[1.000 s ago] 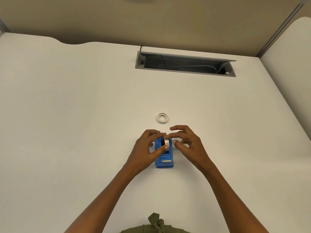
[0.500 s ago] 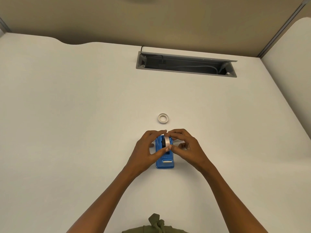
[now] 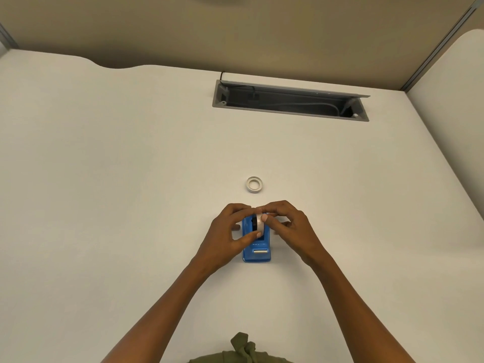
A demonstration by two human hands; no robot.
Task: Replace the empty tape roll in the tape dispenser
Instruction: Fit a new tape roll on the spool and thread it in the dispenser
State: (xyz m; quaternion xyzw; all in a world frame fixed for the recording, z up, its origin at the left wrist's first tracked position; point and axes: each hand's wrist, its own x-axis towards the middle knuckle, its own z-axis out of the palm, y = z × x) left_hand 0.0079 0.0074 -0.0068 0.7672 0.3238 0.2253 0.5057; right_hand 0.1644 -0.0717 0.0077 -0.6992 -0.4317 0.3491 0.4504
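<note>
A blue tape dispenser (image 3: 258, 251) stands on the white desk (image 3: 104, 205), its cutter end toward me. A clear tape roll (image 3: 259, 223) on a black hub sits upright in the dispenser's slot. My left hand (image 3: 230, 237) pinches the roll from the left, thumb on its near edge. My right hand (image 3: 290, 229) holds it from the right, with fingertips on top of the roll. A small empty white tape core (image 3: 254, 184) lies flat on the desk just beyond the hands.
An open grey cable tray (image 3: 290, 100) with cords inside is set into the desk at the back. A beige partition wall (image 3: 235, 35) runs behind it. A second desk surface (image 3: 450, 100) adjoins at the right.
Both hands have closed in on the tape roll and brought it lower into the dispenser. The empty core has not moved.
</note>
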